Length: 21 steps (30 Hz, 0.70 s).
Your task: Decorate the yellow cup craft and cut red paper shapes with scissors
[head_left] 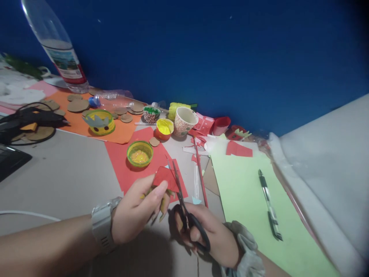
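Note:
My left hand (141, 206) pinches a small piece of red paper (164, 179) between thumb and fingers. Some yellowish bit shows under that paper, too hidden to name. The black-handled scissors (184, 204) are in my right hand (210, 231), fingers through the loops. Their blades point away from me and lie along the right edge of the red piece; I cannot tell whether they touch it. Behind the hands, a larger red sheet (118, 161) lies on the table, with a yellow-and-green striped bowl (140, 154) on it.
At left are a black glue gun (31, 121) and a tall plastic bottle (62, 57). A yellow cup with a grey crown (100, 123) sits on orange paper (76, 129). A patterned paper cup (184, 122) stands at the back. At right, a pen (268, 204) lies on green paper (239, 192).

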Available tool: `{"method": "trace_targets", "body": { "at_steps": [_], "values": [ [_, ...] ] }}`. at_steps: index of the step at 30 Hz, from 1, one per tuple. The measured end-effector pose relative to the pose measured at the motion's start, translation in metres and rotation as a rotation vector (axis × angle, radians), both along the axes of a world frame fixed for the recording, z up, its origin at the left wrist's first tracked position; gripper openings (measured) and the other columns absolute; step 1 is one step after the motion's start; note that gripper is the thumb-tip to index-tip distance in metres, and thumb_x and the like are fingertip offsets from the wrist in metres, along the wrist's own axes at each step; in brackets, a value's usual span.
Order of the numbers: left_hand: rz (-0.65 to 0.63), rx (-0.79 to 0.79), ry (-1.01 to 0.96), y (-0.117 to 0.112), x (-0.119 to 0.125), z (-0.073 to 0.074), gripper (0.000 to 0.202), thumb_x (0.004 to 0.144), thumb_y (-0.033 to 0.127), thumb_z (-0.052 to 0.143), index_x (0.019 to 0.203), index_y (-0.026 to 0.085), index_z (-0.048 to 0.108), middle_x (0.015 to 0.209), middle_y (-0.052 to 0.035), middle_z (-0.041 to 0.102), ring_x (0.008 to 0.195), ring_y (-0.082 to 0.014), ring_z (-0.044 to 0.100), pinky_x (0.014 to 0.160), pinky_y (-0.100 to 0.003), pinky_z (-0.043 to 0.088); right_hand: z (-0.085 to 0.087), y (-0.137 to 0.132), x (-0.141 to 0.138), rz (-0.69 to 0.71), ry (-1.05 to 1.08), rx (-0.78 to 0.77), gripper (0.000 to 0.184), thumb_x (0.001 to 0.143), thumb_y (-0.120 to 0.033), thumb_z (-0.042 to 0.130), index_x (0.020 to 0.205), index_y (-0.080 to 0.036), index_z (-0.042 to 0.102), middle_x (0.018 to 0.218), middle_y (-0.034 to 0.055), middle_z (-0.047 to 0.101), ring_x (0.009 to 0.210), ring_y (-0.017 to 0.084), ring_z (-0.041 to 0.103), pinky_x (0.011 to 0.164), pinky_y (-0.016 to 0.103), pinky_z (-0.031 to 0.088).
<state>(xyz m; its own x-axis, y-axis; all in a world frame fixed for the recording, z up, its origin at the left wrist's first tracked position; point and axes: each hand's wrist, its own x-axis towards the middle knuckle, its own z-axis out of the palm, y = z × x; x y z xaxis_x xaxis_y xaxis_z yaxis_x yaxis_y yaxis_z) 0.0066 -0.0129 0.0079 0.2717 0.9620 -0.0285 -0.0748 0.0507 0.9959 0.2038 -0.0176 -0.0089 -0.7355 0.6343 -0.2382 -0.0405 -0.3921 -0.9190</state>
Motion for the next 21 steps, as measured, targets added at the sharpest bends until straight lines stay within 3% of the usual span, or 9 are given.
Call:
{"method": "trace_targets", "body": {
  "at_steps": [21],
  "values": [
    [-0.040,0.039,0.053,0.0014,0.0003,0.0084,0.042,0.098,0.031,0.040,0.059,0.017,0.048,0.052,0.0039,0.047,0.044,-0.0064,0.042,0.042,-0.019,0.032,0.0040,0.0031,0.0017,0.099,-0.025,0.039,0.063,0.071,-0.075,0.063,0.080,-0.013,0.053,0.066,-0.0007,0.049,0.050,0.007,0.041,0.045,0.019,0.034]
  ]
}}
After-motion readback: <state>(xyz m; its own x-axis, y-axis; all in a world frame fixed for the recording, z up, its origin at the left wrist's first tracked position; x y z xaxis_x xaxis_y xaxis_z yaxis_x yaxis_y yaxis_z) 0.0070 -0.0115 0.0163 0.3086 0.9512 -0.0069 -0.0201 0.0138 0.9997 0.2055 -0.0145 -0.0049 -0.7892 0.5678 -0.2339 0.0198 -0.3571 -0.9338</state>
